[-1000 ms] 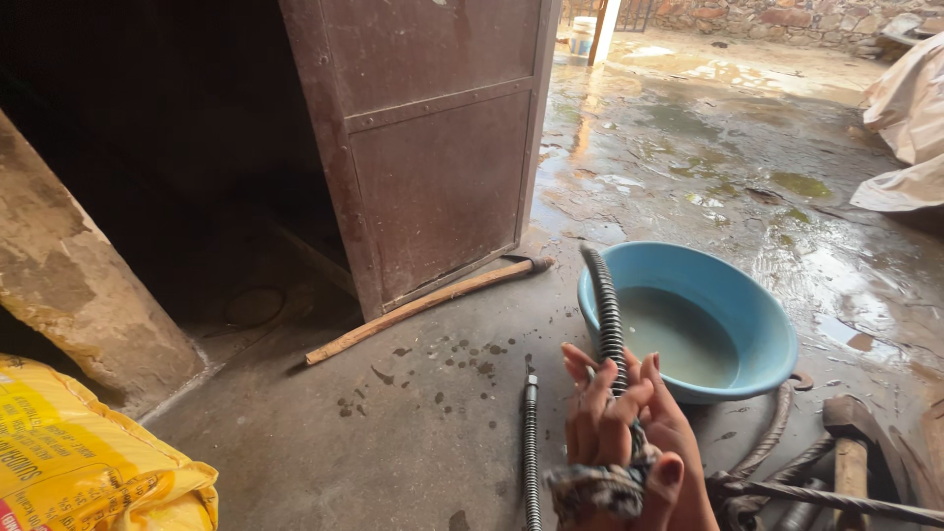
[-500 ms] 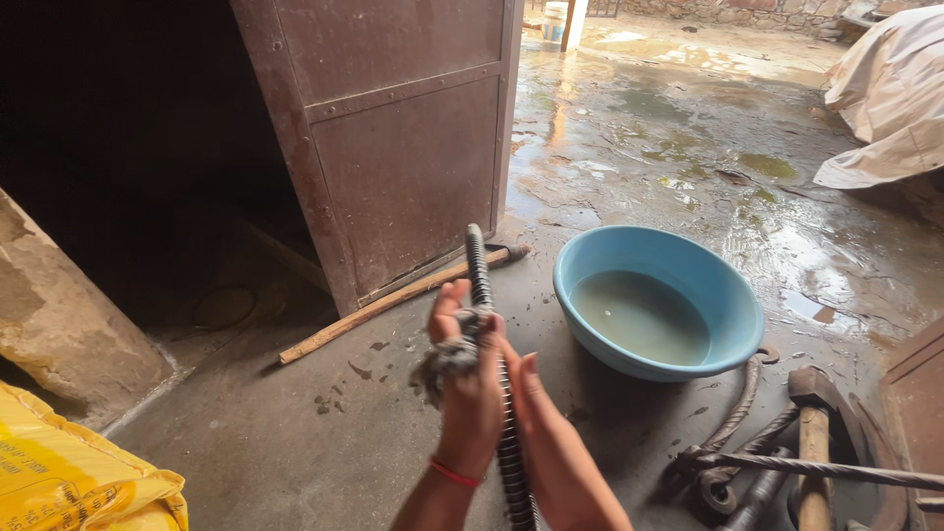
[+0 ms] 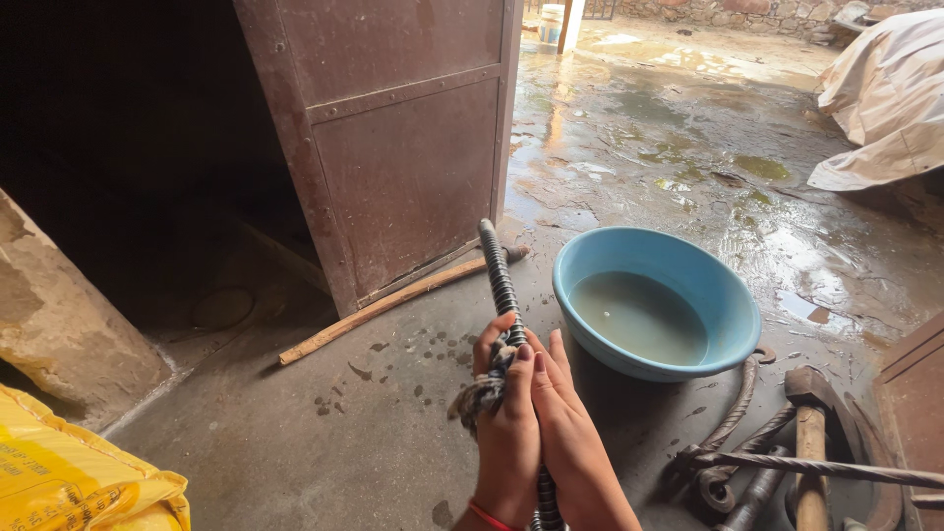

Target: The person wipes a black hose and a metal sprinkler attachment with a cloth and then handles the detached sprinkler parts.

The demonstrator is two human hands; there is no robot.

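1. Gripping the ribbed metal rod (image 3: 500, 275) near its upper part, the left hand (image 3: 506, 433) is curling its fingers closed around a grey rag (image 3: 479, 391) bunched against the shaft; the right hand (image 3: 570, 442) is lying flat alongside, fingers nearly straight and pressing the rod from the other side rather than wrapping it.
2. The rod is rising at a slight tilt from between the wrists, its upper end standing clear in front of the door; its lower end is running out of view at the bottom edge.
3. Lying to the right on the floor are rusty tools, among them a hammer (image 3: 811, 433) and twisted bars (image 3: 737, 413); a yellow sack (image 3: 79, 472) is sitting at the lower left.
4. Just past the hands, a blue basin (image 3: 656, 305) is holding murky water; a wooden stick (image 3: 393, 305) is resting by the brown metal door (image 3: 403, 147).
5. Farther off, the wet concrete yard (image 3: 688, 147) is glistening with puddles.
6. Risk, as I judge it: the ridges are likely catching the rag, so a hard pull could be jerking the cloth loose or scraping the open right palm; a swinging tip could be striking the basin's rim and spilling the water.
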